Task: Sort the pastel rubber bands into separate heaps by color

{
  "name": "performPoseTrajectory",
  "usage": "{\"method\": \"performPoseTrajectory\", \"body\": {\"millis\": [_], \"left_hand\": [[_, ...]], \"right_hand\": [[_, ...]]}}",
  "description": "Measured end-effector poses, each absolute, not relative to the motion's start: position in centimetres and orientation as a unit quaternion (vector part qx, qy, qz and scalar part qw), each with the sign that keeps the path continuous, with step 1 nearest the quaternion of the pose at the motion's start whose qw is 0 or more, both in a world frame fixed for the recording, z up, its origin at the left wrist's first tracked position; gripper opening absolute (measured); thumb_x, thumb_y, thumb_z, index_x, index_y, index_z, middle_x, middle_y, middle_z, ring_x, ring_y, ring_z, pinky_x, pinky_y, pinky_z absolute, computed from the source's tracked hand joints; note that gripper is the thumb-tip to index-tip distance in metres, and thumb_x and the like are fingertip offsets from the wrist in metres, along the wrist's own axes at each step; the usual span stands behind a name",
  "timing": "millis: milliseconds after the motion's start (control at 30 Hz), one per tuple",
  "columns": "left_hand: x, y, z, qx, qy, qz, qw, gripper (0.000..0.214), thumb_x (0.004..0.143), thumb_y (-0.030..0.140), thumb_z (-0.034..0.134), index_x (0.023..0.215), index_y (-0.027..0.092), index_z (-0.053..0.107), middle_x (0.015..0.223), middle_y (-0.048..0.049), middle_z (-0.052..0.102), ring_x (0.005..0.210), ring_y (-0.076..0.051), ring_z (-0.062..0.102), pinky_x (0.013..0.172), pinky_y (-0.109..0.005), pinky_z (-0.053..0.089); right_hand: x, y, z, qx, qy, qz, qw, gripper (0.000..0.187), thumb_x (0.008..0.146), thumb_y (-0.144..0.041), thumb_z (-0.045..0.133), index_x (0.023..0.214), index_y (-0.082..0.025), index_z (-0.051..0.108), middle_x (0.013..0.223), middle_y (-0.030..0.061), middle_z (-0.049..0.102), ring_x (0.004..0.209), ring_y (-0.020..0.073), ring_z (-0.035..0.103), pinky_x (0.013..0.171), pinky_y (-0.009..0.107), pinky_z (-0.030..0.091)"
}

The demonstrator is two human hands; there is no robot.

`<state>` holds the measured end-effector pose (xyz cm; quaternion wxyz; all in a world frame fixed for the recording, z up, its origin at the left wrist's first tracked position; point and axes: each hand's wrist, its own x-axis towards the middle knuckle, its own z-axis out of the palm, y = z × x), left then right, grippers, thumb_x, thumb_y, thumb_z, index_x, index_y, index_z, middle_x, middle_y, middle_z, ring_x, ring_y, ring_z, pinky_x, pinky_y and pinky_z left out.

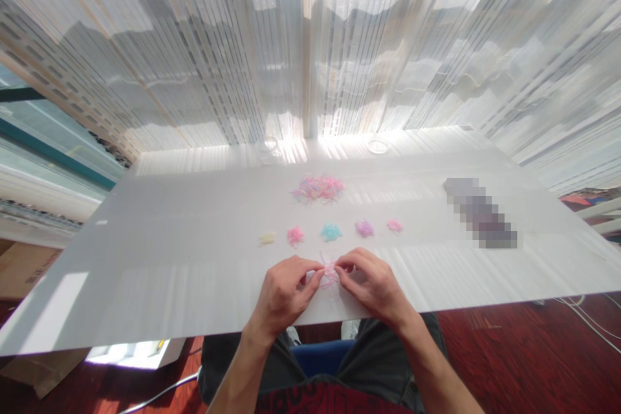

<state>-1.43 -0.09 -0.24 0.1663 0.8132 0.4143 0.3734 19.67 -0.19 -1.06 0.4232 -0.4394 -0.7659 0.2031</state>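
Close to the near table edge, a small tangle of thin pink strands is pinched from both sides. My left hand holds it between thumb and forefinger. My right hand grips the opposite side the same way, its fingertips close to the left ones. Just beyond lies a row of small sorted heaps: a pale yellow heap, a bright pink heap, a turquoise heap, a purple heap and a light pink heap. Farther back is a larger mixed-colour pile of similar strands.
The white table reaches back to a sheer striped curtain. A clear round container and a round clear lid lie at the far edge. A pixelated dark object rests on the right side. Cardboard stands at left.
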Motion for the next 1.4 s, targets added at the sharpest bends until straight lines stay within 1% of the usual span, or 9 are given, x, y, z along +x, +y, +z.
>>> {"method": "performPoseTrajectory", "body": {"millis": [200, 500, 1400], "left_hand": [[-1.44, -0.1, -0.22, 0.813, 0.413, 0.374, 0.17, 0.011, 0.098, 0.024, 0.063, 0.097, 0.018, 0.072, 0.08, -0.0026, 0.074, 0.061, -0.012, 0.058, 0.062, -0.025, 0.049], [-1.3, -0.14, 0.01, 0.808, 0.425, 0.374, 0.163, 0.016, 0.099, 0.026, 0.059, 0.094, 0.019, 0.072, 0.078, -0.0034, 0.074, 0.059, -0.013, 0.059, 0.063, -0.026, 0.05], [-1.35, -0.13, -0.21, 0.809, 0.418, 0.378, 0.167, 0.007, 0.097, 0.02, 0.064, 0.094, 0.019, 0.07, 0.077, -0.0002, 0.072, 0.061, -0.013, 0.057, 0.064, -0.026, 0.046]], "right_hand": [[19.74, -0.22, -1.31, -0.444, -0.766, 0.209, 0.416, 0.008, 0.098, -0.02, 0.061, 0.093, -0.022, 0.067, 0.081, 0.0033, 0.068, 0.073, 0.0173, 0.064, 0.069, 0.03, 0.053], [19.81, -0.28, -1.25, -0.437, -0.768, 0.218, 0.415, 0.008, 0.098, -0.021, 0.061, 0.094, -0.022, 0.067, 0.083, 0.0035, 0.068, 0.075, 0.0174, 0.065, 0.07, 0.03, 0.054], [19.74, -0.26, -1.2, -0.427, -0.768, 0.21, 0.429, 0.008, 0.097, -0.018, 0.062, 0.093, -0.021, 0.068, 0.081, 0.003, 0.067, 0.074, 0.0168, 0.065, 0.069, 0.029, 0.052]]}}
